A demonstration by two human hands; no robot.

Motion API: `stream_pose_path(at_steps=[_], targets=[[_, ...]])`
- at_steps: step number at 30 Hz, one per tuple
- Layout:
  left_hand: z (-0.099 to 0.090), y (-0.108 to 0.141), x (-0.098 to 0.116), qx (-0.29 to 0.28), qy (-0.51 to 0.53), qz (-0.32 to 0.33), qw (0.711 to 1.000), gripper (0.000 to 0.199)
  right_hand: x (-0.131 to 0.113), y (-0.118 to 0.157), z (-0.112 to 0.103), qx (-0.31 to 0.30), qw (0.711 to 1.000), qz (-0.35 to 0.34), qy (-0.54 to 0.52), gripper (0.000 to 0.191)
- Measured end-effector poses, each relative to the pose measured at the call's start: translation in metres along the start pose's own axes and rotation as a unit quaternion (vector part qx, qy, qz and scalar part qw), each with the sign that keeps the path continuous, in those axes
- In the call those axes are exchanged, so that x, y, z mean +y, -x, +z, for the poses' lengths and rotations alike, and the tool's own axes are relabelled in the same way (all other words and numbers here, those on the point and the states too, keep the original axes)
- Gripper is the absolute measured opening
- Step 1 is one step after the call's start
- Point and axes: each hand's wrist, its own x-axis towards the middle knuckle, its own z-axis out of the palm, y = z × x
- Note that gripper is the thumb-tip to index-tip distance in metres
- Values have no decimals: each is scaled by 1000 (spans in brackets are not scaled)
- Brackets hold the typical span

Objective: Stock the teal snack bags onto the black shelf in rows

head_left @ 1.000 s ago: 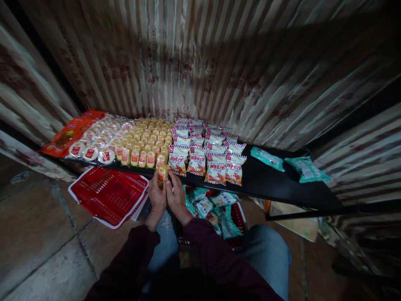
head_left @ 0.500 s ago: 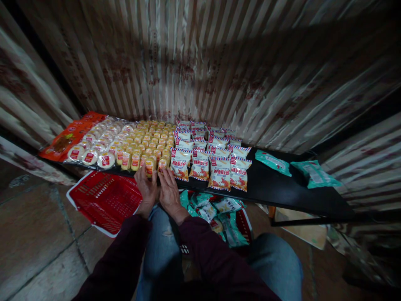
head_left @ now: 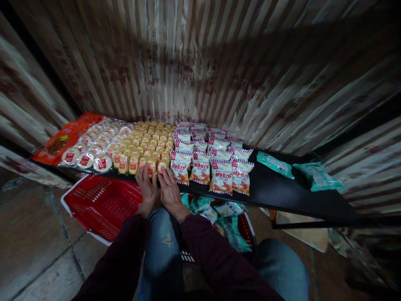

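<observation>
Small yellow wrapped cakes (head_left: 133,163) stand in tight rows on a black shelf (head_left: 269,184). My left hand (head_left: 147,190) is at the front row, its thumb and fingers at either side of the lower part of one wrapped cake (head_left: 151,167). Close beside it, my right hand (head_left: 170,191) has its fingers stretched out against the front of the neighbouring wrapped cake (head_left: 162,166). Both cakes are upright, with their lower parts partly hidden by my fingers. White snack bags (head_left: 200,167) with striped tops stand just right of my right hand.
Round white wrapped cakes (head_left: 102,163) and orange packets (head_left: 62,142) lie at the shelf's left. Two teal bags (head_left: 319,176) lie to the right. Below are a red basket (head_left: 103,205) and another holding teal bags (head_left: 233,234). A striped curtain (head_left: 175,62) hangs behind.
The view has shifted slightly closer. Both hands stay at the same two front cakes, with hardly any movement against them.
</observation>
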Motion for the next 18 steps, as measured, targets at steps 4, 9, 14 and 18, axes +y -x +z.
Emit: stream_pose_path(at_steps=[4, 9, 14, 18], targets=[[-1, 5, 0, -13, 16, 24, 999, 45, 1, 1, 2, -7, 1000, 1, 7, 57], [0, 10, 1, -18, 23, 39, 999, 46, 1, 1, 3, -1, 1000, -1, 3, 56], [5, 9, -1, -6, 14, 9, 1000, 43, 3, 0, 6, 7, 1000, -12, -17, 54], [6, 6, 0, -18, -4, 17, 1000, 40, 4, 0, 9, 16, 999, -19, -20, 51]])
